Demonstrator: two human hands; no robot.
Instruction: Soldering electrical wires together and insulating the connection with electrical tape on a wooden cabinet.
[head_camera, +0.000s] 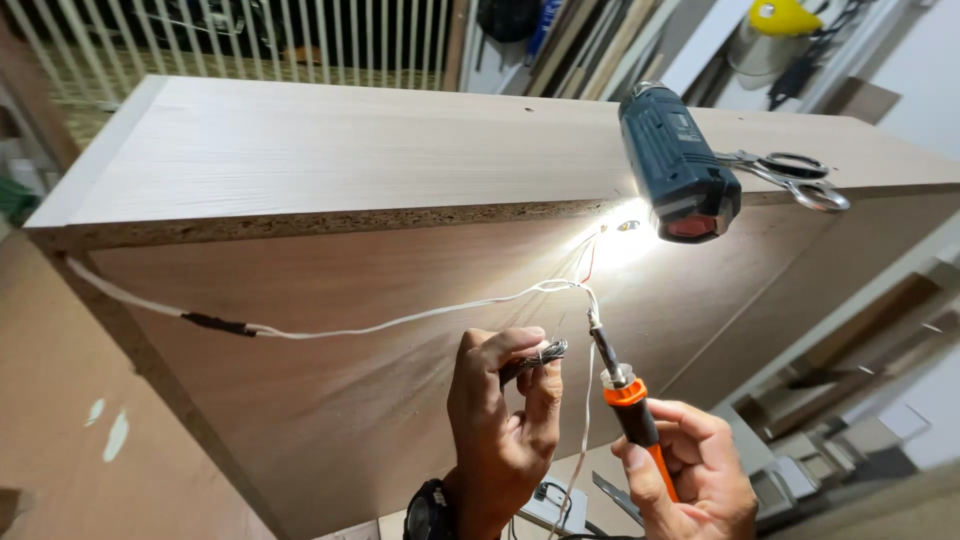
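Observation:
My right hand (690, 475) grips a soldering iron (630, 400) with an orange and black handle, tip pointing up at a joint in thin white wires (585, 295). My left hand (500, 425) pinches a small coil of grey solder wire (545, 352) just left of the iron's tip. The white wires run left across the face of a wooden board (330, 390) to a black sleeved splice (218, 323). They also run up to a bright lit strip (625, 232) under the board's top edge.
A dark blue-green power tool (675, 165) lies on the top panel (330, 150), its end overhanging the edge. Scissors (795, 175) lie beside it to the right. Tools and planks lean against the back wall. Low at the right are wooden parts on the floor.

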